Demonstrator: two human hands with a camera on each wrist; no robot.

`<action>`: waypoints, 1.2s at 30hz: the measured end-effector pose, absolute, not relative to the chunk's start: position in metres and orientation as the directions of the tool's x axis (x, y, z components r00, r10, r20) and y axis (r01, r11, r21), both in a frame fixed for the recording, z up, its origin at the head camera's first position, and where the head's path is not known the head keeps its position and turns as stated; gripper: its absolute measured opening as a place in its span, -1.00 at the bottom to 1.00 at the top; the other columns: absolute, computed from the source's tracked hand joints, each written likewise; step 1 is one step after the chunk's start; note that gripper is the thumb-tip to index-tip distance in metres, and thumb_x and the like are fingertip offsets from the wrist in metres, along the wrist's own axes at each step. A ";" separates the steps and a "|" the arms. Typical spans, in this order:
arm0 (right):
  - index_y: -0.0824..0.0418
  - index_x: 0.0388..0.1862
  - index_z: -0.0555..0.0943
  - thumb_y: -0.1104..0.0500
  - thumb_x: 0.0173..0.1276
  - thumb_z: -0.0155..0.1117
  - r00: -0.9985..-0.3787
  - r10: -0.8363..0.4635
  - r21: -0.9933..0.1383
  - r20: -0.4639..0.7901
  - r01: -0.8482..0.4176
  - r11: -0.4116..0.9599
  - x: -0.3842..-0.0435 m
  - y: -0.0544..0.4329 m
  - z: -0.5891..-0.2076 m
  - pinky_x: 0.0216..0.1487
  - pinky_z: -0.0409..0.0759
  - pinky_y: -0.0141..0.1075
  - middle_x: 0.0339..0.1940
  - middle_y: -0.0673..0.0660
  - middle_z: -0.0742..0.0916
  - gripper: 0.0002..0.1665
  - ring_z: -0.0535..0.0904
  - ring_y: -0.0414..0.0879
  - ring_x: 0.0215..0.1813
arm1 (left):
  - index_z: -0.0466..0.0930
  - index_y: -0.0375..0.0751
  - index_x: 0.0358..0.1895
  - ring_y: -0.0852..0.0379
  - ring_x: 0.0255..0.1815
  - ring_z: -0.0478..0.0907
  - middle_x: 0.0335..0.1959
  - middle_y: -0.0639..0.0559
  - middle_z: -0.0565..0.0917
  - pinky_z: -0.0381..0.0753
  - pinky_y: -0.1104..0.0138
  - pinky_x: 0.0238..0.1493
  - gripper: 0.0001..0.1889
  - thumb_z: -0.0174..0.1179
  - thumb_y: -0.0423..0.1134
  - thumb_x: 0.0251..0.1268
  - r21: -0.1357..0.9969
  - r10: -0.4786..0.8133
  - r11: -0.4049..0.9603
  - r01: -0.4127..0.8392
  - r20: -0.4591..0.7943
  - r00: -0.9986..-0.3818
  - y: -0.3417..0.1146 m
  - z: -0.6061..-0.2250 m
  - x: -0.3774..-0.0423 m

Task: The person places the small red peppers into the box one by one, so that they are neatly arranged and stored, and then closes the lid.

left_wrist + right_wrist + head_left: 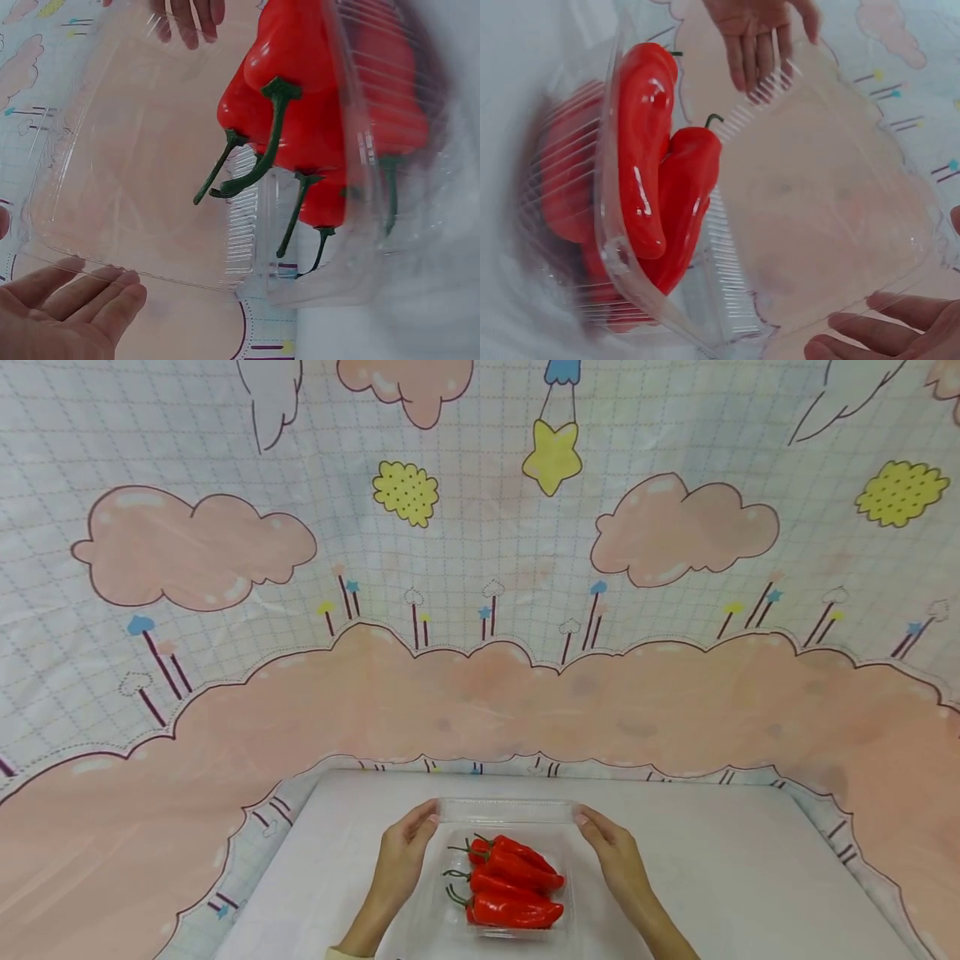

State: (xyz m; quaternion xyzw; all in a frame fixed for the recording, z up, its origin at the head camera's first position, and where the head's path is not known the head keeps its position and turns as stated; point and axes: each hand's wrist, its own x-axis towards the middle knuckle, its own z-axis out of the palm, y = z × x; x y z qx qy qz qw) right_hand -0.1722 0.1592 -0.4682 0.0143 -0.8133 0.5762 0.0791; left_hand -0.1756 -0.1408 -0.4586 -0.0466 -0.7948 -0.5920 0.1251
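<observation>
Several glossy red peppers point(517, 881) with green stems lie in the base point(517, 932) of a hinged clear plastic clamshell container. Its transparent lid point(510, 811) stands raised on the hinge side, as the left wrist view shows. My left hand point(405, 852) pinches the lid's left edge, thumb toward me and fingers behind. On the opposite edge, my right hand point(618, 856) holds the lid in the same way. In the right wrist view, two long peppers point(686, 202) rise above the base's rim, while others show through the ribbed wall.
A white table point(720, 860) carries the container near its front edge. Behind and around it hangs a patterned cloth point(480, 702) with pink clouds, stars and a grid.
</observation>
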 end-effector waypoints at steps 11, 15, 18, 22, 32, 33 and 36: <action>0.34 0.39 0.40 0.08 0.53 -0.01 -0.987 0.013 -0.952 0.163 -0.154 0.264 -0.180 0.168 -0.481 0.42 0.32 0.16 0.40 0.31 0.50 -0.44 0.39 0.26 0.43 | 0.42 -0.42 0.31 -0.19 0.35 0.46 0.29 -0.33 0.52 0.45 0.10 0.33 -0.55 0.06 -0.27 0.46 0.937 0.002 0.238 0.255 0.262 -0.965 -0.135 -0.469 -0.179; 0.31 0.40 0.40 0.13 0.51 0.01 -0.983 -0.007 -0.950 0.185 -0.181 0.255 -0.180 0.170 -0.487 0.38 0.40 0.10 0.40 0.32 0.50 -0.46 0.41 0.25 0.42 | 0.40 -0.41 0.33 -0.20 0.37 0.44 0.31 -0.36 0.49 0.43 0.10 0.34 -0.55 0.06 -0.30 0.44 0.941 0.016 0.228 0.251 0.254 -0.967 -0.135 -0.472 -0.178; 0.29 0.39 0.41 0.13 0.51 0.03 -0.978 -0.010 -0.943 0.209 -0.204 0.263 -0.180 0.169 -0.490 0.35 0.45 0.07 0.40 0.31 0.51 -0.47 0.41 0.24 0.42 | 0.39 -0.41 0.34 -0.20 0.37 0.43 0.32 -0.37 0.47 0.43 0.11 0.34 -0.54 0.05 -0.33 0.43 0.941 0.020 0.230 0.249 0.251 -0.968 -0.135 -0.474 -0.177; 0.28 0.40 0.40 0.15 0.49 0.06 -0.975 -0.010 -0.929 0.223 -0.216 0.300 -0.179 0.168 -0.493 0.33 0.48 0.02 0.40 0.30 0.50 -0.46 0.40 0.24 0.43 | 0.37 -0.41 0.35 -0.22 0.40 0.40 0.34 -0.37 0.45 0.39 0.11 0.36 -0.53 0.07 -0.32 0.43 0.943 0.028 0.224 0.244 0.244 -0.969 -0.134 -0.475 -0.177; 0.23 0.42 0.39 0.24 0.43 0.12 -0.963 -0.037 -0.905 0.266 -0.263 0.335 -0.174 0.168 -0.502 0.38 0.33 0.17 0.42 0.28 0.49 -0.43 0.35 0.27 0.46 | 0.39 -0.39 0.34 -0.24 0.41 0.37 0.35 -0.33 0.46 0.37 0.10 0.37 -0.50 0.17 -0.34 0.36 0.935 0.031 0.260 0.242 0.242 -0.970 -0.135 -0.482 -0.175; 0.22 0.42 0.39 0.26 0.41 0.13 -0.963 -0.039 -0.903 0.268 -0.265 0.337 -0.174 0.168 -0.503 0.37 0.33 0.18 0.42 0.27 0.49 -0.42 0.35 0.28 0.45 | 0.39 -0.39 0.34 -0.25 0.41 0.37 0.35 -0.33 0.46 0.37 0.10 0.37 -0.49 0.18 -0.33 0.35 0.932 0.034 0.268 0.244 0.244 -0.969 -0.135 -0.483 -0.175; 0.20 0.41 0.39 0.30 0.37 0.15 -0.960 -0.041 -0.898 0.278 -0.275 0.345 -0.173 0.168 -0.506 0.37 0.35 0.18 0.42 0.27 0.50 -0.39 0.39 0.31 0.42 | 0.39 -0.38 0.34 -0.26 0.40 0.37 0.35 -0.31 0.46 0.36 0.08 0.37 -0.47 0.21 -0.31 0.33 0.930 0.038 0.279 0.240 0.239 -0.970 -0.136 -0.486 -0.174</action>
